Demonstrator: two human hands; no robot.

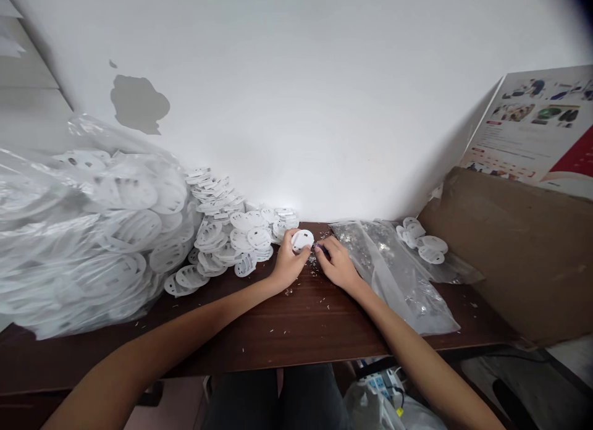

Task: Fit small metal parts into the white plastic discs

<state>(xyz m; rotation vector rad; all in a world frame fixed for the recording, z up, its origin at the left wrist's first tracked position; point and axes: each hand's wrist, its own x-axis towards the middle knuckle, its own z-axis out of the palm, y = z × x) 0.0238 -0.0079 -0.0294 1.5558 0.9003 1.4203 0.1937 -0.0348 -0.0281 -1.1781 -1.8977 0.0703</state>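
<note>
A round white plastic disc (303,240) with a small dark slot is held up by my left hand (291,263), thumb in front and fingers behind. My right hand (336,263) is closed beside the disc's right edge, its fingertips pinched together. Something small and dark purple shows at those fingertips, too small to name. Beneath both hands, tiny metal pieces (313,263) lie scattered on the dark brown wooden table (296,325).
Left of my hands is a heap of similar white discs (227,232), with a large clear bag (92,232) full of them beyond. On the right lie a plastic bag (393,282) of small shiny pieces, several discs (432,249) and a cardboard box (504,251). A white wall (324,109) stands behind.
</note>
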